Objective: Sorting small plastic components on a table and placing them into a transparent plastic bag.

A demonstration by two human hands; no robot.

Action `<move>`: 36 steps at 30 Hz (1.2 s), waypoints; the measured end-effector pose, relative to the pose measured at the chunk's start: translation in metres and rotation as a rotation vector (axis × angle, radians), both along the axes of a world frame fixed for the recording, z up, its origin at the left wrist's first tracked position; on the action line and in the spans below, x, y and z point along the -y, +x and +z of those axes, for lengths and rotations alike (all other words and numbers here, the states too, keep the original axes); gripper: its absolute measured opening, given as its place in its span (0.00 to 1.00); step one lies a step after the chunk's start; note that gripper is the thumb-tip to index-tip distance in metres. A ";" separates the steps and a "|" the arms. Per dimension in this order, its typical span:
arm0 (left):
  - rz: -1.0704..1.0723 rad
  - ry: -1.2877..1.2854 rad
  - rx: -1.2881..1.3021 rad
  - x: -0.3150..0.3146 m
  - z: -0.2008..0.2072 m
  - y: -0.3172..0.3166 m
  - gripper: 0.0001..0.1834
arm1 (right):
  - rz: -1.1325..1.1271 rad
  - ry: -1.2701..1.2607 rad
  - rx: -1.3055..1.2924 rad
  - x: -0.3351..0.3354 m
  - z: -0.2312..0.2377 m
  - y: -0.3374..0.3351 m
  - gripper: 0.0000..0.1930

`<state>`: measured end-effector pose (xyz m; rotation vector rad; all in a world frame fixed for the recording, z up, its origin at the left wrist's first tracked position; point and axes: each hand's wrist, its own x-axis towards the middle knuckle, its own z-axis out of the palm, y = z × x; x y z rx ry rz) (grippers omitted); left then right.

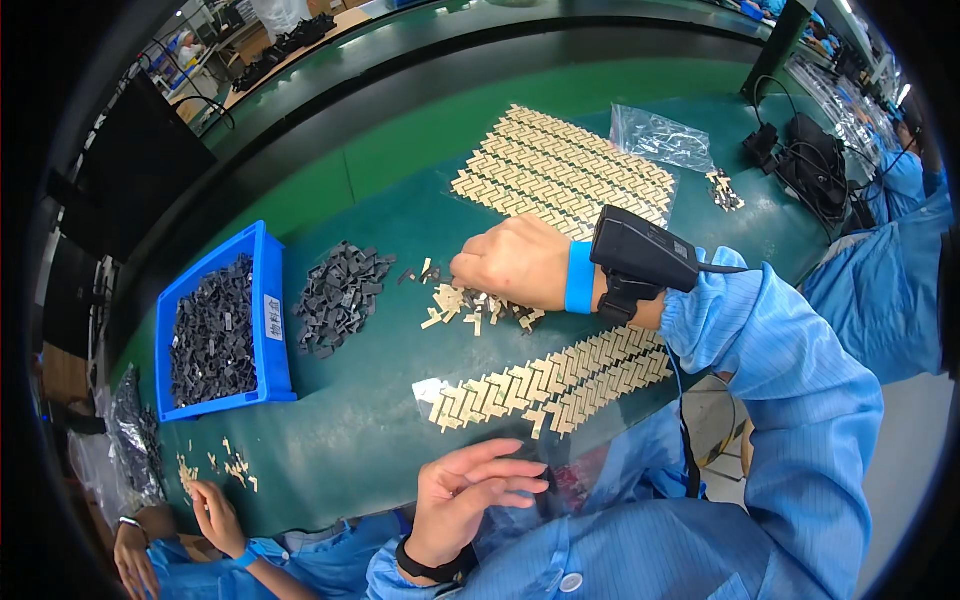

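Observation:
My right hand (515,262), with a blue band and a black device on its wrist, reaches across the table. Its curled fingers point down into a loose pile of small cream and black pieces (478,303); whatever they pinch is hidden. Nearer to me lies a clear sheet with rows of cream L-shaped pieces (560,385) in a herringbone pattern. My left hand (470,495), wearing a black wristband, hovers by the sheet's near edge. Its fingers are stretched and apart, with nothing visible in them.
Beyond my right hand lies a fuller patterned sheet (560,160), beside a clear plastic bag (660,138). On the left are a heap of dark rectangular pieces (343,297) and a blue bin (275,345) of them. Another person's hand (215,520) is at the lower left.

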<state>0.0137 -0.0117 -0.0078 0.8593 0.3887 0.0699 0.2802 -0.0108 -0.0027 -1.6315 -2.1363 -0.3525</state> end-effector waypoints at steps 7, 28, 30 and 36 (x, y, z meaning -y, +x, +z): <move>0.072 -0.017 -0.096 -0.007 0.003 -0.006 0.22 | -0.056 0.029 -0.118 0.006 0.005 -0.003 0.07; -0.126 -0.349 -0.081 -0.008 0.009 0.014 0.45 | 0.053 -0.142 -0.666 0.113 -0.012 -0.067 0.25; -0.074 -0.443 0.001 0.000 0.008 0.016 0.46 | 0.081 -0.148 -0.681 0.113 -0.014 -0.064 0.25; -0.162 -0.368 -0.045 0.012 0.020 0.023 0.49 | 0.089 -0.041 -0.717 0.124 -0.010 -0.068 0.22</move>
